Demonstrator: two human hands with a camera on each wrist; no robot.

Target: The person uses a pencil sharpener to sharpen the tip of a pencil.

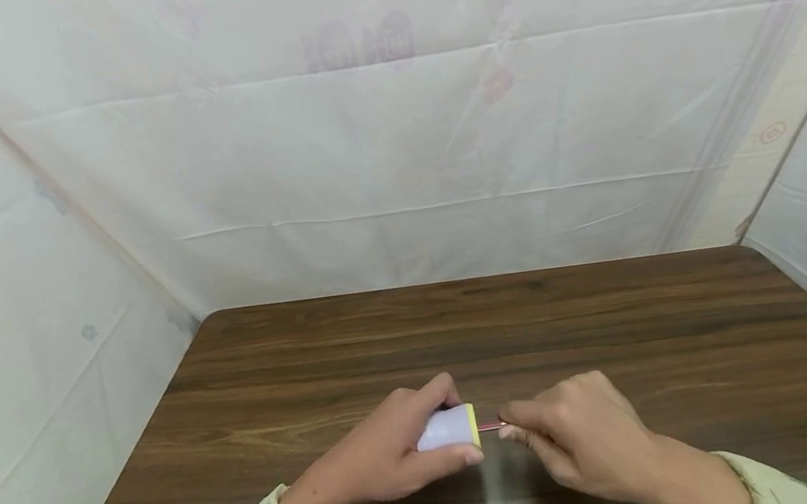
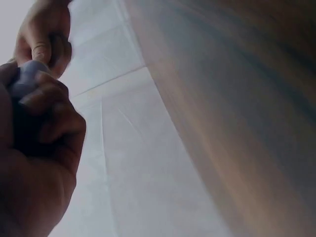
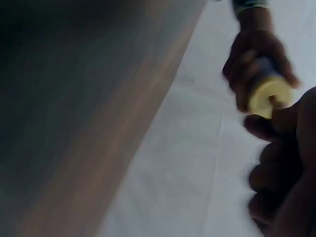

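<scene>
Left hand (image 1: 391, 455) clamps a lilac case (image 1: 446, 429); right hand (image 1: 584, 431) fingers pinch a pink tab (image 1: 491, 425) at its yellow end (mid-pull, likely); next, a straight steady draw above the worktop (image 1: 609, 327)

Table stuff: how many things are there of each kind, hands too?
Hands: 2, left hand and right hand
Lavender block with yellow end: 1
Thin pink stick: 1
Wooden table: 1
Total: 5
</scene>
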